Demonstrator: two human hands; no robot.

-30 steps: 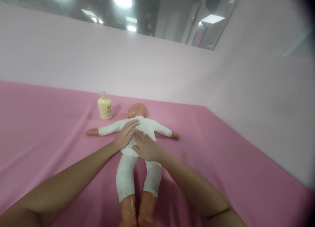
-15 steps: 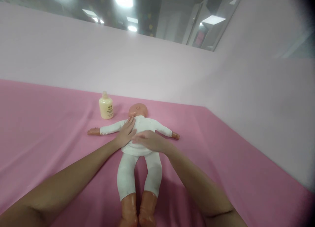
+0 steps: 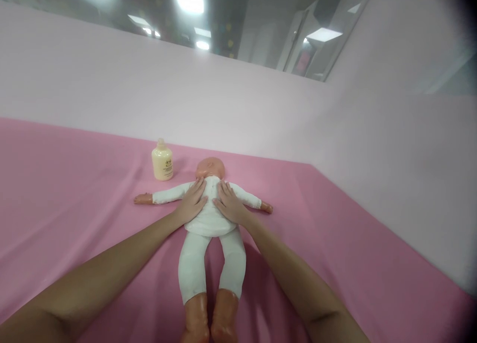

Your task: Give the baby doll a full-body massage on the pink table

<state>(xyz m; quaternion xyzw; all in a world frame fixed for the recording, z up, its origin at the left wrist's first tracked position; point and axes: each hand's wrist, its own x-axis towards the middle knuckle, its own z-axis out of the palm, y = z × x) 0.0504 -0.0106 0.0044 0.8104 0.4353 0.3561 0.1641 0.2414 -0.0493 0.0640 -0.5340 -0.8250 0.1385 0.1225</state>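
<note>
A baby doll [image 3: 210, 221] in a white top and white trousers lies on its back, arms stretched out sideways and feet toward me. My left hand [image 3: 192, 203] rests flat on the left side of its chest, fingers extended toward the shoulder. On the right side of the chest lies my right hand [image 3: 230, 204], also flat with the fingers slightly spread. A strip of the white top shows between the two hands. Neither hand grips anything. Beyond the doll's left-hand sleeve stands a cream-coloured bottle [image 3: 162, 163] with dark print.
Pink cloth [image 3: 93, 184] with soft folds covers the surface under the doll. A pale wall [image 3: 231, 104] rises behind it and another along the right. Above the back wall, a glass pane [image 3: 257, 30] reflects ceiling lights.
My right hand has moved from over the middle of the doll's chest to the right and now lies flat there. The left hand has stayed in place on the chest.
</note>
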